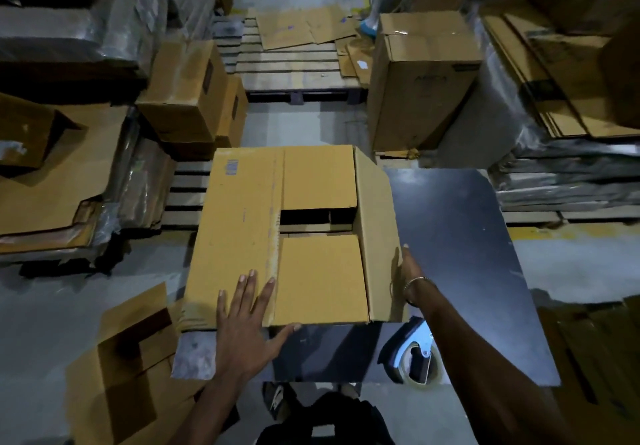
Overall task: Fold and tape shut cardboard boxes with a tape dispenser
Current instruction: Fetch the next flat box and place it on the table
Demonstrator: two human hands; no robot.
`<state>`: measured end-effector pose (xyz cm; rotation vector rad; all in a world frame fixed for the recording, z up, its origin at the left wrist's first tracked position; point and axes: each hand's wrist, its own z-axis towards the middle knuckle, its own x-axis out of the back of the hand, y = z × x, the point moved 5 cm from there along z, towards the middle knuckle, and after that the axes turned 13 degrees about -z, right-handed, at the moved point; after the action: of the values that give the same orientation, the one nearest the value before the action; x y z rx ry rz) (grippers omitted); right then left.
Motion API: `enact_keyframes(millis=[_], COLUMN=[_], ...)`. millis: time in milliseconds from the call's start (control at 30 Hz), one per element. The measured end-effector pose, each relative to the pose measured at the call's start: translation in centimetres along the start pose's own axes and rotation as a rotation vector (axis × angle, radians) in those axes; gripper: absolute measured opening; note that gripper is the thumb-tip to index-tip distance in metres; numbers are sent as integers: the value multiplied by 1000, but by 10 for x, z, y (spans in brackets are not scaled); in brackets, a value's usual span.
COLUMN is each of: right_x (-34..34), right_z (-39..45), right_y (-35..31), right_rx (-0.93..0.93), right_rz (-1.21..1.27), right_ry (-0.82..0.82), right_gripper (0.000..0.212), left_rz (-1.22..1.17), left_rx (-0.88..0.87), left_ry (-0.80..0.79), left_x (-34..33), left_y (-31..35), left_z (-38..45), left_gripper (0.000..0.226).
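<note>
A brown cardboard box [242, 230] lies on a dark table [460, 236]. Its left flap is folded flat, two inner flaps are down with a dark gap between them, and the right flap [377, 236] stands half raised. My left hand [247, 309] rests flat, fingers spread, on the near edge of the left flap. My right hand [403, 278] presses against the outside of the right flap, a bracelet on its wrist. A tape dispenser [414, 354] lies on the table near the front edge, under my right forearm, untouched.
Another open box [128, 368] sits on the floor at lower left. A tall sealed box [422, 81] stands behind the table to the right. Stacks of flattened cardboard [554, 81] and pallets [294, 67] surround the spot. My shoes [277, 398] show below the table.
</note>
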<state>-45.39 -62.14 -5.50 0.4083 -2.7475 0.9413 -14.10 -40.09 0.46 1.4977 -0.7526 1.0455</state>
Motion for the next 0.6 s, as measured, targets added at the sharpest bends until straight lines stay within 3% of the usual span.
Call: enact_keyframes(millis=[167, 267, 367, 467, 533, 600], right_x=[61, 94, 78, 3, -54, -109], right_z=[-46, -101, -159, -193, -182, -156], right_y=[-34, -76, -105, -105, -80, -39], right_rx=[162, 313, 463, 610, 726, 747], right_rz=[-415, -457, -376, -383, -532, -901], right_ry=[414, 512, 402, 206, 171, 152], right_gripper=[63, 62, 63, 70, 65, 72], left_rz=[3, 5, 10, 9, 1, -16], left_rx=[12, 28, 36, 44, 48, 42], left_ry=[10, 17, 24, 10, 10, 17], left_x=[2, 3, 3, 4, 5, 5], left_y=[-3, 3, 6, 6, 6, 6], left_z=[0, 0, 0, 0, 1, 2], left_gripper=[101, 101, 102, 103, 103, 103])
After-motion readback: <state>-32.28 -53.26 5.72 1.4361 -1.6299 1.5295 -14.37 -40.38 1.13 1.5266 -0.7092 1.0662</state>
